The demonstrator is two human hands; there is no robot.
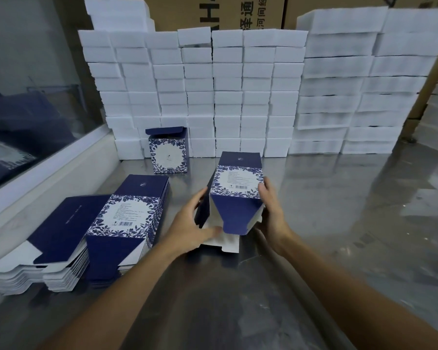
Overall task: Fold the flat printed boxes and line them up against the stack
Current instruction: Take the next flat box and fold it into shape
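I see both hands on one half-opened box (234, 188), which is above the steel table (339, 223) near the middle of the view. My left hand (187, 227) is at the box's left side and lower end, the fingers spread and pressing on the white inner flap (221, 242) — it is an open, flat hold, not a closed fist. My right hand (269, 205) holds the right edge of the box, with the thumb on the printed face and the other fingers behind, so I cannot see how far they curl. The box is tilted, its dark blue bottom flap (234, 218) pointing toward me, and the label side with the barcode faces up.

To the left lies the pile of flat boxes (127, 223), in two overlapping heaps near the table's edge, well apart from my hands. One folded box (168, 152) stands upright at the back, its lid flap open, touching the stack of white blocks (213, 97). This stack fills the whole back of the table, and behind it are brown cartons (238, 13) with printed letters.
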